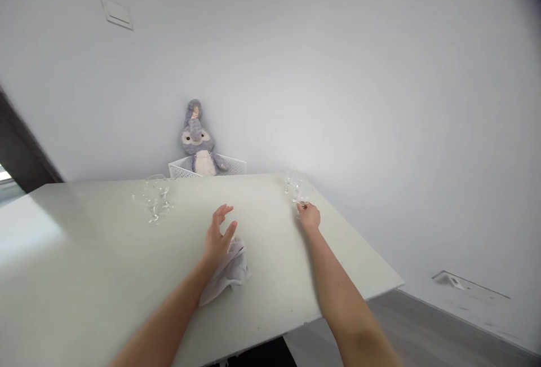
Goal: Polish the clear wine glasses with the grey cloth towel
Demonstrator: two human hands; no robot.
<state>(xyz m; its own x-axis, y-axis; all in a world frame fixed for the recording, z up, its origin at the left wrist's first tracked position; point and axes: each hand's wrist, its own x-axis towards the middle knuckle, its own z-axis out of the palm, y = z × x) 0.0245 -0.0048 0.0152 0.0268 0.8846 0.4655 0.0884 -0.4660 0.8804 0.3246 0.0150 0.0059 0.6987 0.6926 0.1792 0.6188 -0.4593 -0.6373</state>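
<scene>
My right hand reaches to the right side of the white table, its fingers closed on a clear stemmed glass that they partly hide. More clear glasses stand just behind it. My left hand is held over the table with thumb and fingers apart and nothing between them. Below and beside that wrist lies a crumpled light grey cloth. Over on the left side of the table stand clear stemmed glasses, a little beyond my left hand's reach.
A white perforated basket with a grey plush toy in it sits against the wall at the table's far edge. The table's right edge slants toward me, with grey floor below. A dark frame is at far left.
</scene>
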